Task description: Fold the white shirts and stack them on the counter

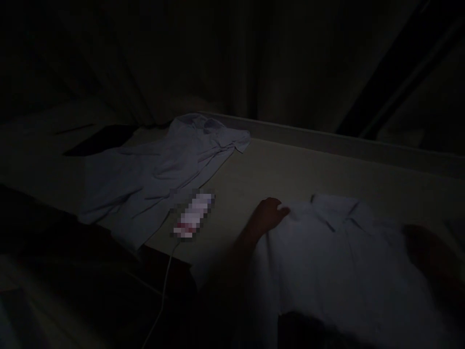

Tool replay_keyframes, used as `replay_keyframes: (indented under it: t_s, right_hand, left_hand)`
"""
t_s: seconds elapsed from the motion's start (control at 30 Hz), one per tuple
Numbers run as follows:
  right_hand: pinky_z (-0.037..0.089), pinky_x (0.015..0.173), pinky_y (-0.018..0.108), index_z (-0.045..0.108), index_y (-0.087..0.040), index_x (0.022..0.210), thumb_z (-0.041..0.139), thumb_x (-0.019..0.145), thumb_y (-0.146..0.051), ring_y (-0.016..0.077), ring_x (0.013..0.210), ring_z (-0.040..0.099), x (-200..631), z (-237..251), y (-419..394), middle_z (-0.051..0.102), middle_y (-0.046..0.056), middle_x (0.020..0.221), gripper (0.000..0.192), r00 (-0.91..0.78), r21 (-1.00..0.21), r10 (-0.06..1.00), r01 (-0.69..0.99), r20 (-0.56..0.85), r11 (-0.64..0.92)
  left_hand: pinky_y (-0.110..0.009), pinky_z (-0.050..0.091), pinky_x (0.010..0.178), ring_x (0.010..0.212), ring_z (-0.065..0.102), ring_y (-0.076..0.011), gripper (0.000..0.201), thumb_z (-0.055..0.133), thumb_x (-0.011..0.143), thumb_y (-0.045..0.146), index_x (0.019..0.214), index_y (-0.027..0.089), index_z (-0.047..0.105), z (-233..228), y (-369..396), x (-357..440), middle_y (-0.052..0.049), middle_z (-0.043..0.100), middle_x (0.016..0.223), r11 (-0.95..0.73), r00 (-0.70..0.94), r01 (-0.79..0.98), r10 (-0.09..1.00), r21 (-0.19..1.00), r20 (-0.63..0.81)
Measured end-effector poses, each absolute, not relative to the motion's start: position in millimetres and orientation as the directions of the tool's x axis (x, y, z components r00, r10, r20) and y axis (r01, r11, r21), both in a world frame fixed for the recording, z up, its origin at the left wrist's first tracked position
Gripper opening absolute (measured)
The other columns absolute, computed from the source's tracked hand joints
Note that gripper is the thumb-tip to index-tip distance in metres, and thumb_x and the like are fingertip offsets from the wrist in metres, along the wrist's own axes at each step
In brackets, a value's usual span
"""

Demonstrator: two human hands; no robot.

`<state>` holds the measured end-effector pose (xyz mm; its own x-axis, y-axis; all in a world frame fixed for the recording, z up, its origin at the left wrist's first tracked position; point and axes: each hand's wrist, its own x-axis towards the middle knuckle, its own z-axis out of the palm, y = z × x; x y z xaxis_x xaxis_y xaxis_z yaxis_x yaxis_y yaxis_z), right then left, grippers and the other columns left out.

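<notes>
One pale shirt (334,261), left fingers (285,211) in a pinch on its shoulder, grip of right fingers (411,232) unclear

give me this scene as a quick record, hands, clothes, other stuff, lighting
left hand: pinching the near shirt by one shoulder
right hand: at that shirt's other side, too dark to tell its grip
near shirt: pale, collared
far shirt: pale, spread with creases on a pale surface
device: lit, pixelated, beside the far shirt
cable: white, leading down from the device
lighting: very dim
</notes>
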<state>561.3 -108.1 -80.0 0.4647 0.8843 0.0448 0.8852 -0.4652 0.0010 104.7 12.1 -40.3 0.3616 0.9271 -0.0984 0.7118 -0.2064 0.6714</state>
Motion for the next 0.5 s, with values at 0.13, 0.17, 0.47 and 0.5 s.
replay_keyframes:
  t_s: [0.13, 0.17, 0.47, 0.5]
  right_hand:
    - [0.044, 0.075, 0.039, 0.058, -0.022, 0.118, 0.029, 0.094, -0.046, 0.0299, 0.105, 0.059, 557.7, -87.3, -127.2, 0.059, 0.017, 0.123, 0.045, 0.468, -0.017, 0.883, 0.884, 0.017, -0.468]
    - [0.044, 0.072, 0.038, 0.059, -0.021, 0.114, 0.029, 0.094, -0.048, 0.0297, 0.100, 0.061, 553.2, -87.7, -130.0, 0.062, 0.018, 0.116, 0.045, 0.484, -0.016, 0.875, 0.875, 0.002, -0.484]
    - [0.041, 0.066, 0.033, 0.063, -0.021, 0.081, 0.034, 0.093, -0.056, 0.0257, 0.080, 0.063, 527.0, -72.6, -144.5, 0.066, 0.015, 0.088, 0.047, 0.443, -0.040, 0.885, 0.891, -0.140, -0.453]
    - [0.041, 0.066, 0.033, 0.064, -0.022, 0.080, 0.033, 0.093, -0.057, 0.0251, 0.079, 0.063, 526.4, -68.4, -145.3, 0.067, 0.013, 0.087, 0.049, 0.427, -0.080, 0.889, 0.893, -0.163, -0.444]
  left_hand:
    - [-0.026, 0.045, 0.078, 0.086, 0.063, -0.0161, 0.033, 0.049, 0.088, 0.043, 0.092, 0.017, 0.069, -24.1, 4.9, 109.9, -0.008, 0.071, 0.096, -0.230, 0.345, 0.696, 0.938, 0.681, -0.035]
    - [-0.026, 0.045, 0.078, 0.086, 0.063, -0.0159, 0.032, 0.049, 0.088, 0.041, 0.093, 0.016, 0.068, -21.8, 1.4, 112.0, -0.008, 0.071, 0.096, -0.235, 0.341, 0.695, 0.940, 0.679, -0.024]
    - [-0.026, 0.045, 0.082, 0.092, 0.064, -0.0167, 0.027, 0.051, 0.088, 0.032, 0.100, 0.017, 0.069, -10.4, -22.2, 132.4, -0.008, 0.072, 0.103, -0.270, 0.303, 0.715, 0.951, 0.645, 0.063]
    - [-0.025, 0.045, 0.082, 0.092, 0.064, -0.0165, 0.027, 0.052, 0.088, 0.034, 0.099, 0.018, 0.070, -7.3, -22.6, 131.4, -0.007, 0.072, 0.102, -0.281, 0.308, 0.714, 0.949, 0.642, 0.074]
